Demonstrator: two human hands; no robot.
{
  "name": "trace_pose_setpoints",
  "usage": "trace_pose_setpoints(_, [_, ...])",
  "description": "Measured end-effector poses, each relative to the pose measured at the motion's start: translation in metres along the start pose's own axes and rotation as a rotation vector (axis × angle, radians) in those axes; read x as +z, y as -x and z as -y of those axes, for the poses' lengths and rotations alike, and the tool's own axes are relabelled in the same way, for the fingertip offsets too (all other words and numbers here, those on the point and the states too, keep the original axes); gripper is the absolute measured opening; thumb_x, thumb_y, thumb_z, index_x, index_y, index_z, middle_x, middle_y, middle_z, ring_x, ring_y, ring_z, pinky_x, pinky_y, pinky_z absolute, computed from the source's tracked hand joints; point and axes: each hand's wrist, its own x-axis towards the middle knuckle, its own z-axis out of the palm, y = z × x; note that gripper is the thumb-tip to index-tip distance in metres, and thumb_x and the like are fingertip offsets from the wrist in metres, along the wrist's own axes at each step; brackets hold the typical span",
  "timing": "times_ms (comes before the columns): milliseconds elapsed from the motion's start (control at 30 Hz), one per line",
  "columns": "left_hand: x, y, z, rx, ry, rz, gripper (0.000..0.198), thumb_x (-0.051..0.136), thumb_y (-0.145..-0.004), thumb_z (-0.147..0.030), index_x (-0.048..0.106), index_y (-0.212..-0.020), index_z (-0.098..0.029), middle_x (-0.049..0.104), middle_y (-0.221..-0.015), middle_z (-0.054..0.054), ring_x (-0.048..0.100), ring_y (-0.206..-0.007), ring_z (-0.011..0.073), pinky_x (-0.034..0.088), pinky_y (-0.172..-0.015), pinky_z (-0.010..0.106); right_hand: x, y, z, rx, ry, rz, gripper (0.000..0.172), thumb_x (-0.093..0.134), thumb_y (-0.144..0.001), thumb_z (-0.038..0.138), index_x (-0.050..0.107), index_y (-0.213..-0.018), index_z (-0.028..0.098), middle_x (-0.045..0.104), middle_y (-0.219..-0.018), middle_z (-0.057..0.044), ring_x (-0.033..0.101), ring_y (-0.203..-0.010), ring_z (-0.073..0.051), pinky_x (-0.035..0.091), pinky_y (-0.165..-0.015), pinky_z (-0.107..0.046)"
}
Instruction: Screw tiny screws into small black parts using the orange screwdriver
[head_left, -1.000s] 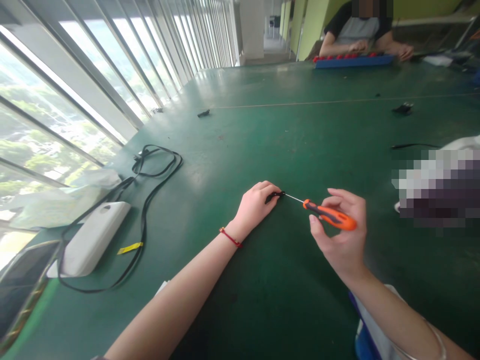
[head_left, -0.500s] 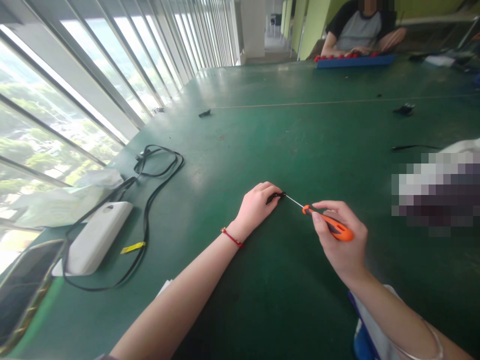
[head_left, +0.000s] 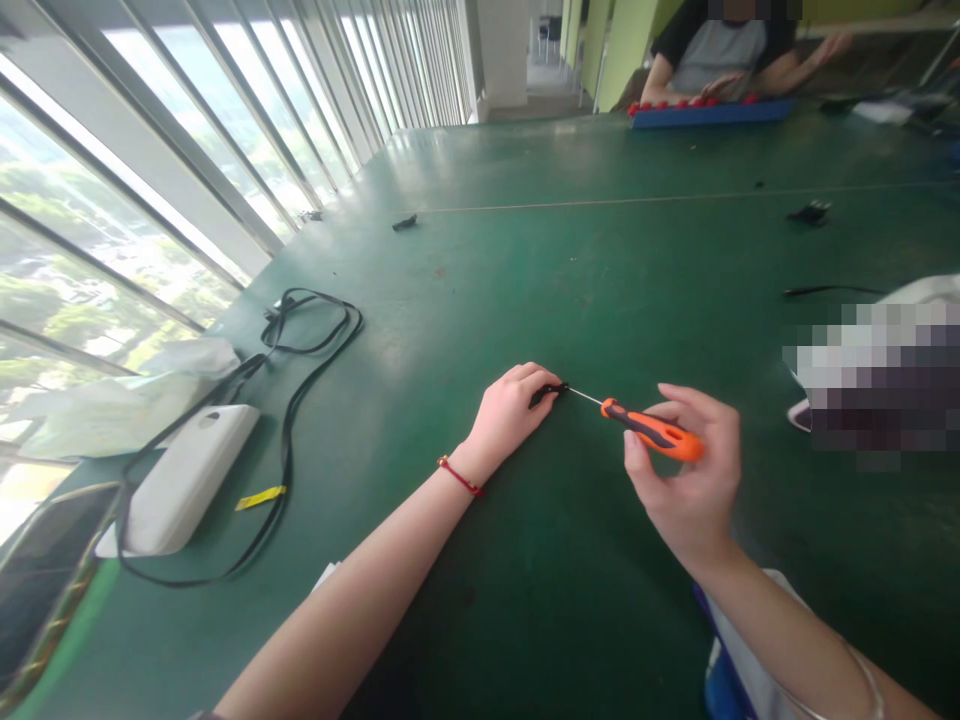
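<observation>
My left hand [head_left: 514, 408] is closed around a small black part [head_left: 546, 393], pressing it down on the green table [head_left: 480, 290]; most of the part is hidden under my fingers, so its kind is unclear. An orange and black screwdriver [head_left: 660, 435] is in my right hand [head_left: 694, 475], its handle between thumb and fingers, with the fingers spread rather loosely. The thin metal shaft points left, and its tip meets the black part's right end beside my left fingertips.
At left lie a black cable [head_left: 289, 420] with a yellow tag, a white power bank-like box [head_left: 187, 480] and a phone [head_left: 52, 580]. Small black pieces lie farther off. Across the table a person [head_left: 724, 60] sits behind a blue tray [head_left: 712, 115] with red pieces.
My right hand's fingers have loosened and spread on the screwdriver handle, which has turned about its length. My left hand stays on the black part. The person opposite has raised a hand outward.
</observation>
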Motion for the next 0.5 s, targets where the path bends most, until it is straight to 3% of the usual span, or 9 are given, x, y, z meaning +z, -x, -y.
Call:
trace_pose_setpoints(100, [0.0001,0.0,-0.0003,0.0,0.001,0.003,0.014,0.054,-0.09,-0.019,0.067,-0.096,-0.021,0.068,-0.101,0.003,0.063,-0.093,0.0163,0.052,-0.084,0.028,-0.0008,-0.0016,0.0009,0.027,0.021,0.033,0.05,0.069,-0.074,0.019,0.049,-0.12,0.02,0.056,-0.08,0.0,0.058,-0.068,-0.016,0.053,-0.065,-0.034])
trace_pose_setpoints(200, [0.0,0.0,-0.0005,0.0,0.008,0.002,0.014,0.054,-0.09,-0.02,0.067,-0.096,-0.021,0.069,-0.101,0.003,0.063,-0.094,0.0165,0.051,-0.084,0.029,-0.0018,-0.0006,-0.0008,0.073,0.125,0.104,0.02,0.066,-0.079,0.025,0.061,-0.099,0.022,0.055,-0.064,0.003,0.054,-0.058,-0.014,0.049,-0.058,-0.031])
trace_pose_setpoints(267, [-0.0001,-0.0001,-0.0005,-0.001,0.009,0.001,0.014,0.054,-0.09,-0.02,0.067,-0.096,-0.021,0.068,-0.101,0.003,0.063,-0.093,0.0167,0.051,-0.084,0.029,-0.0015,0.0004,-0.0023,0.067,0.135,0.099,0.011,0.065,-0.08,0.024,0.064,-0.091,0.022,0.058,-0.066,0.002,0.055,-0.058,-0.014,0.048,-0.057,-0.029])
trace_pose_setpoints(400, [-0.0001,-0.0001,-0.0004,-0.002,0.009,0.004,0.014,0.054,-0.089,-0.02,0.067,-0.096,-0.02,0.068,-0.102,0.003,0.063,-0.094,0.017,0.052,-0.084,0.029,-0.0003,0.0007,-0.0035,0.036,0.038,0.004,0.042,0.07,-0.073,0.02,0.056,-0.113,0.021,0.06,-0.088,-0.003,0.06,-0.07,-0.016,0.053,-0.065,-0.033])
trace_pose_setpoints(433, [-0.0001,-0.0001,-0.0004,-0.001,0.01,0.006,0.014,0.054,-0.089,-0.02,0.067,-0.096,-0.02,0.068,-0.102,0.003,0.063,-0.094,0.0171,0.052,-0.084,0.029,-0.0004,0.0007,-0.0034,0.049,0.035,0.011,0.045,0.07,-0.072,0.021,0.055,-0.115,0.021,0.059,-0.086,-0.002,0.059,-0.069,-0.016,0.053,-0.066,-0.034])
trace_pose_setpoints(500, [-0.0001,0.0,-0.0003,0.002,0.014,0.007,0.014,0.054,-0.09,-0.02,0.067,-0.096,-0.021,0.068,-0.102,0.003,0.063,-0.094,0.0171,0.052,-0.084,0.029,-0.001,0.0008,-0.0033,0.095,0.076,0.062,0.035,0.069,-0.075,0.023,0.059,-0.108,0.021,0.056,-0.07,0.002,0.057,-0.063,-0.016,0.051,-0.062,-0.033])
